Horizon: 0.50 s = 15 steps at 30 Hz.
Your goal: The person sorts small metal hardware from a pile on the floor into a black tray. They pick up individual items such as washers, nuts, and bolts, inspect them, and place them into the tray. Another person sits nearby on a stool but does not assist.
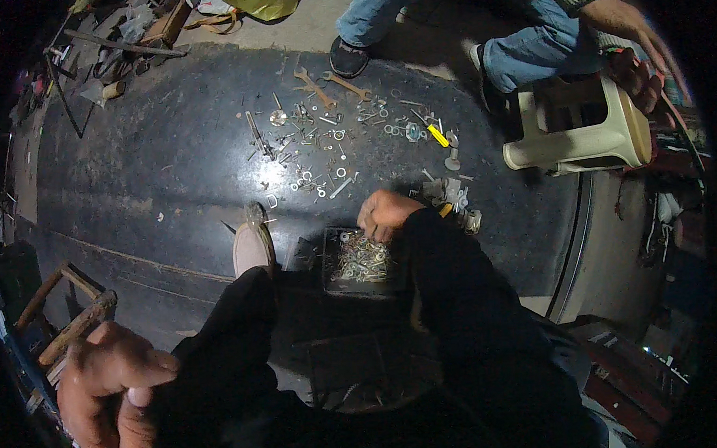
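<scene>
"Much left?"

"Plenty, I'd judge: the box (361,290) is heaped with screws and washers (364,259), and many loose pieces (341,173) already lie across the mat (174,151)."

"Where's the box pointing?"

"It sits toward the mat's near edge, far side facing the loose pieces; nearly square, no clear long axis."

"Fingers?"

"My right hand (388,213) curls into the box's far right corner, my left hand (111,383) is bent; whether either pinches anything, I can't tell."
</scene>
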Available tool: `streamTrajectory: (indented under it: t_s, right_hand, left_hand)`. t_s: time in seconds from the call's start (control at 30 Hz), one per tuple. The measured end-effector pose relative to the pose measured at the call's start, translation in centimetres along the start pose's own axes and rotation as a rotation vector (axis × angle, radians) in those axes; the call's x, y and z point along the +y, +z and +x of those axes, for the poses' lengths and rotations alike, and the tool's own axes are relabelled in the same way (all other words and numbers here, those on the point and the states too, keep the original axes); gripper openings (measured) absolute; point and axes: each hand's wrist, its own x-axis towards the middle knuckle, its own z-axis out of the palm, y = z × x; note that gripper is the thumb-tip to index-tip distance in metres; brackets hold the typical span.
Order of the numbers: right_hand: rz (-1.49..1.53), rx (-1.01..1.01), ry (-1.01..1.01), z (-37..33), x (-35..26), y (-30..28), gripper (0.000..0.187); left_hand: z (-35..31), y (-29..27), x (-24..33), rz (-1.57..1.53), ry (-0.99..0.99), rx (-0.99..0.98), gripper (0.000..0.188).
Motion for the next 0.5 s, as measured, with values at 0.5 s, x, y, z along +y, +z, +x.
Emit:
streamTrajectory:
  t_s: [0.5]
  right_hand:
    - [-0.537, 1.197, -0.396, 9.0, -1.4, -0.8, 0.015]
  left_hand:
    - [0.8, -1.7, -1.0, 0.122, -0.118, -0.109, 0.038]
